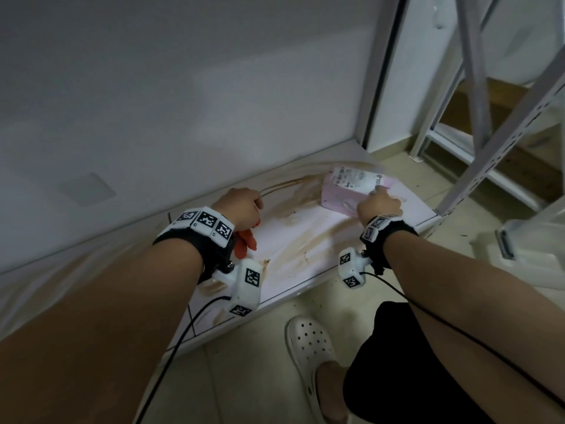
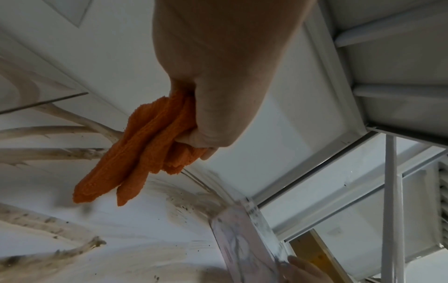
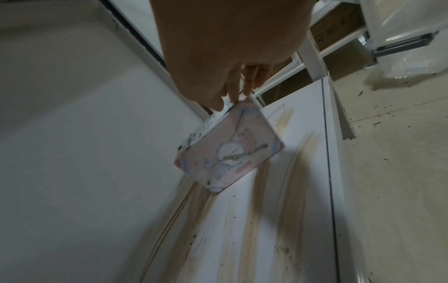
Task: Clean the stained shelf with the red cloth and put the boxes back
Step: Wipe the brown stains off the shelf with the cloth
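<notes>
A low white shelf (image 1: 308, 240) near the floor is smeared with brown streaks (image 3: 257, 220). My left hand (image 1: 241, 206) grips a bunched red cloth (image 2: 145, 145) that hangs just above the shelf's left half; its ends dangle below my wrist (image 1: 246, 241). My right hand (image 1: 379, 203) pinches the top edge of a pink box (image 3: 230, 149) with a white printed label (image 1: 356, 179). The box tilts over the shelf's right end, with only its lower corner near the surface. The box's edge also shows in the left wrist view (image 2: 244, 245).
A grey wall (image 1: 183, 102) backs the shelf. White metal rack posts (image 1: 501, 142) stand to the right with cardboard boxes (image 3: 337, 32) behind them. A clear plastic container (image 1: 526, 249) sits on the tiled floor at right. My white clog (image 1: 308, 344) stands just before the shelf's front edge.
</notes>
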